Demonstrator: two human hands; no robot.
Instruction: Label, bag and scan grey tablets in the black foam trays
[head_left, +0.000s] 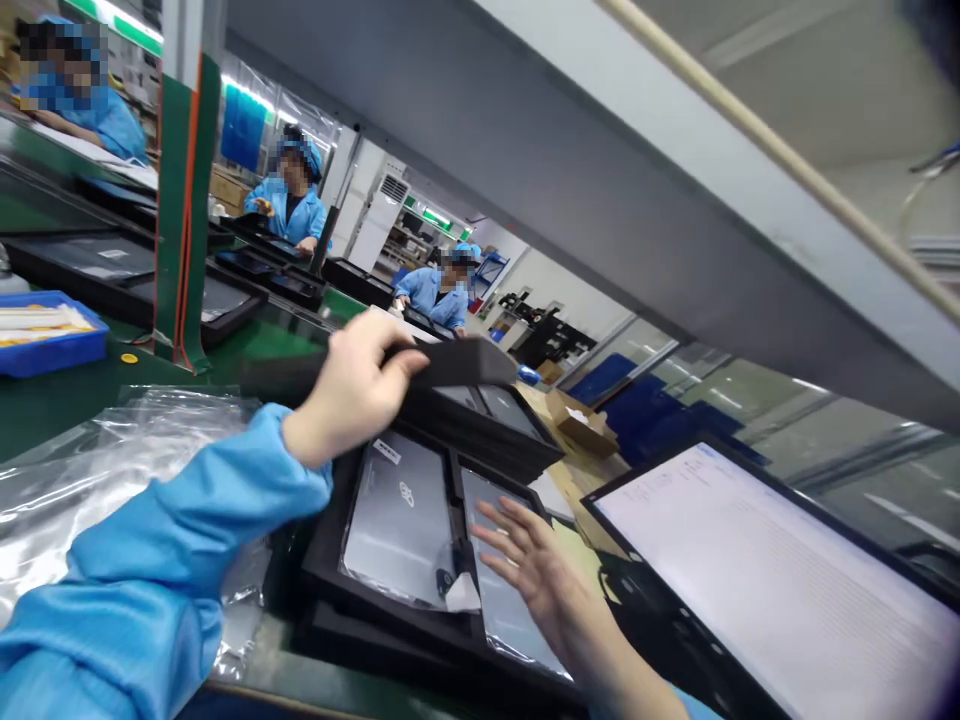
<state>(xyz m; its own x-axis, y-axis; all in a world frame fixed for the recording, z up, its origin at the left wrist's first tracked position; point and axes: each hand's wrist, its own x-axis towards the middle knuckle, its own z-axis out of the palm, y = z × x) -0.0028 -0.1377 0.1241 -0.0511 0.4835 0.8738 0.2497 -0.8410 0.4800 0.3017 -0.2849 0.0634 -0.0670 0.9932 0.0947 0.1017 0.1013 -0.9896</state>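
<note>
On bagged laptop [401,520], small logo, white label [387,451].

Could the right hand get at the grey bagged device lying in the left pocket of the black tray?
Probably yes. The right hand hovers open over the tray's right pocket, beside the grey device, whose top lies uncovered. The left hand holds a black tray piece lifted above, seemingly clear of the path.

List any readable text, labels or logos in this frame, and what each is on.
No text can be quoted.
Logo on silver laptop lid in the black tray: a round emblem, too blurred to read.
White sticker on that lid: print too small.
Lit screen at right: faint rows of text, illegible.
Blue bin, the dark tray in the left hand: no markings visible.
</note>
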